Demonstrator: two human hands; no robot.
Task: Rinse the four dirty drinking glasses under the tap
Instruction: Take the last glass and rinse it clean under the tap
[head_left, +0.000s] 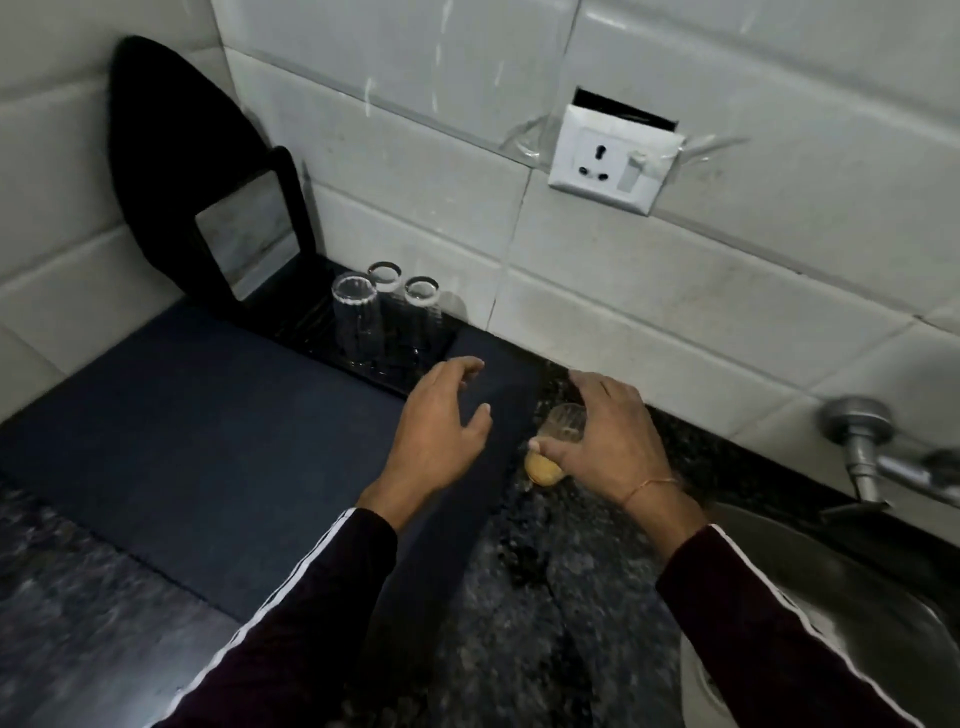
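My right hand (608, 441) grips a clear drinking glass (550, 452) with yellowish liquid in its bottom, standing on the dark speckled counter. Fingers and thumb wrap round its upper part. Three more clear glasses (358, 322) stand together on a black tray (311, 343) by the tiled wall, to the back left. My left hand (441, 431) hovers over the dark blue mat (208, 441) with fingers spread and slightly bent, holding nothing, a short way from the tray. The tap (883, 462) juts from the wall at the far right above the steel sink (810, 561).
A black-framed mirror (244, 234) leans in the corner against a black oval board (156, 171). A white wall socket (613, 156) sits above the counter. A white object (696, 680) lies in the sink at the lower right.
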